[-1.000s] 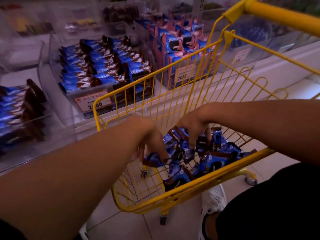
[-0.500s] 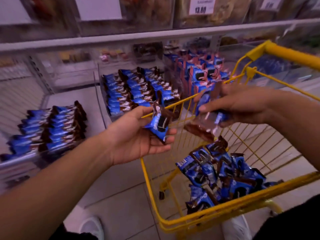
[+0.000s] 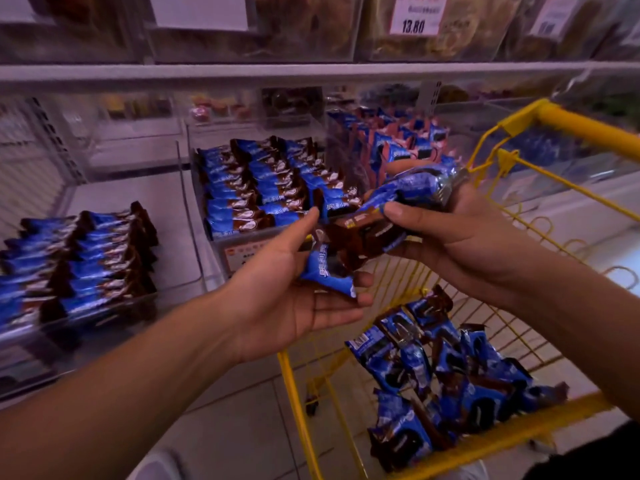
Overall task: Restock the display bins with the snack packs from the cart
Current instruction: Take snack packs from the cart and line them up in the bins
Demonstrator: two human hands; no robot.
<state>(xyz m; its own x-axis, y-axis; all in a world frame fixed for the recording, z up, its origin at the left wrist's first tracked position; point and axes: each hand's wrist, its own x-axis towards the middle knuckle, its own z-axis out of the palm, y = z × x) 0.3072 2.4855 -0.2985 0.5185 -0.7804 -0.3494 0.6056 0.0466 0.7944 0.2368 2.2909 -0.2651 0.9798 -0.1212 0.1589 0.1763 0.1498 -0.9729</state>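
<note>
Both hands are holding snack packs above the yellow cart [image 3: 512, 434], in front of the middle bin [image 3: 263, 188], probably to square them up before stocking. Left hand [image 3: 294, 292] is lying palm-up, fingers loosely apart, cradling one blue pack [image 3: 323, 268]. Right hand [image 3: 460, 233] is clamping a bunch of packs [image 3: 412, 192]; count is blurred, possibly three. More loose packs [image 3: 446, 386] are lying in the cart. Bin price label is half hidden behind the hands.

Both arms are stretched out in front, forearms bare. The left hand [image 3: 298, 299] is palm-up with the fingers mostly straight and the thumb [image 3: 298, 225] pointing up, cradling a pack. The right hand [image 3: 460, 237] sits just beside it, a bit higher, fingers and thumb curled round a bunch of packs.
</note>
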